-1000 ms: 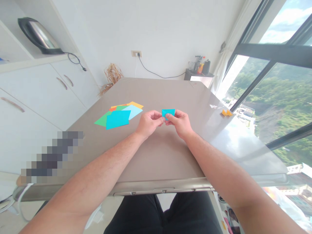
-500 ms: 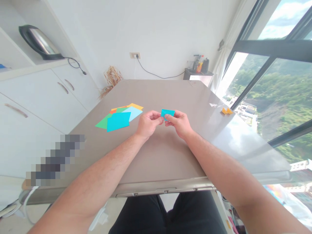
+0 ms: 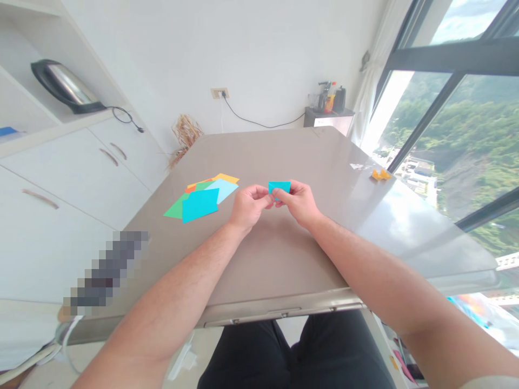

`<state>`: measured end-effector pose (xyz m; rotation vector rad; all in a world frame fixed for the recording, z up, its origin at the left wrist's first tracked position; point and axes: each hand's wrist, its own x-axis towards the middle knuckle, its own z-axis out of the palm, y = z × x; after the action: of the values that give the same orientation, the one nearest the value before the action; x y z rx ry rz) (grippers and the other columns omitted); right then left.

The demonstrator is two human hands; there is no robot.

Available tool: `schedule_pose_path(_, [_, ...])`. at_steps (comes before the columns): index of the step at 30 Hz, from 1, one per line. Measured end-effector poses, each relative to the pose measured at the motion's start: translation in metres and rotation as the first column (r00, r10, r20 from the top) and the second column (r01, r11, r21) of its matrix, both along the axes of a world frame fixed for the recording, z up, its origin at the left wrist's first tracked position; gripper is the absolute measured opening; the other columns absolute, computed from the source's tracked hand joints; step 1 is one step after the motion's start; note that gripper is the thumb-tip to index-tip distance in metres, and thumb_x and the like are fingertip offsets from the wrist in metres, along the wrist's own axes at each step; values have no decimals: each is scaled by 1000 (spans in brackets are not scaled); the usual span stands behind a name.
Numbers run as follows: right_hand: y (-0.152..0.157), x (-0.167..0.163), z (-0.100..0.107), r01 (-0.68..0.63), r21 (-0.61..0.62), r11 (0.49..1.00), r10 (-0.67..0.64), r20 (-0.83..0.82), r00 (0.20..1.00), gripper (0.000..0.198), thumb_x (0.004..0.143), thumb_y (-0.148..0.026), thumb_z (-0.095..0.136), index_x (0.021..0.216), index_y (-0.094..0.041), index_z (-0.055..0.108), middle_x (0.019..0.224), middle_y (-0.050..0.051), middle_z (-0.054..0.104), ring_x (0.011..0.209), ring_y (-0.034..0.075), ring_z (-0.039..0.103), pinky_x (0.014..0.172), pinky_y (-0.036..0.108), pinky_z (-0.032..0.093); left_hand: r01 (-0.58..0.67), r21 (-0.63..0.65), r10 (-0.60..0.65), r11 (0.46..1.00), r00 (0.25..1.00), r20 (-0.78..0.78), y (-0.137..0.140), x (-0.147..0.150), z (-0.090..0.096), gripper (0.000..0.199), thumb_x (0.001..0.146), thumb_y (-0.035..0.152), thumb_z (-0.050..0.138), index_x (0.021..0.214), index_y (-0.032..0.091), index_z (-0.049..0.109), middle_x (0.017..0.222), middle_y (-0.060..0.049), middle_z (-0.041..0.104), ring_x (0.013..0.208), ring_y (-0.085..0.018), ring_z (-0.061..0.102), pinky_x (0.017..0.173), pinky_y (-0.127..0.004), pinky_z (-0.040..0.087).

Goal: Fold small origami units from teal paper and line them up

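Observation:
A small folded piece of blue paper point(image 3: 280, 187) is held up between my two hands above the table. My right hand point(image 3: 300, 202) pinches it, with the thumb flat across its front and the fingers behind. On the paper's lower left corner, my left hand point(image 3: 249, 206) closes thumb against fingertips. The fingers cover the paper's lower part. Left of my hands lies a fanned pile of coloured sheets: a blue sheet point(image 3: 200, 205) on top, a light blue sheet point(image 3: 224, 190), a green sheet point(image 3: 173, 208) and a yellow-orange sheet point(image 3: 227, 178) partly beneath.
The grey-brown table point(image 3: 259, 156) extends away from me. A folded yellow paper shape point(image 3: 381, 175) stands near its right edge by the window. At the left edge is a pixelated dark object point(image 3: 111, 267). A kettle point(image 3: 68, 86) sits on a shelf at the left.
The view has shifted and tilted slightly. Both hands keep their grip on the folded blue paper, whose visible face now looks flatter and smoother. The pile of sheets lies as before.

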<state>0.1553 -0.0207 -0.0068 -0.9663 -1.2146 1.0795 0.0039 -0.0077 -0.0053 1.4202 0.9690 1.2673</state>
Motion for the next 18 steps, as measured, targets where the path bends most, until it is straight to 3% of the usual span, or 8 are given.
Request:
schedule_pose_path(10, [1, 1, -3, -2, 10, 1000, 1, 64, 998, 15, 74, -35, 75, 70, -21, 69, 70, 0, 67, 67, 15, 61, 67, 32, 54, -27, 26, 25, 999, 997, 69, 2, -1, -2, 26, 69, 38, 83, 81, 19, 68, 76, -1, 71, 72, -15, 65, 71, -31, 54])
schedule_pose_path(18, [1, 3, -7, -61, 17, 998, 58, 136, 989, 16, 76, -35, 74, 70, -22, 68, 69, 0, 66, 67, 15, 59, 64, 31, 51, -65, 49, 64, 997, 998, 26, 5, -2, -4, 23, 71, 38, 81, 77, 19, 69, 68, -1, 68, 64, -14, 61, 64, -29, 50])
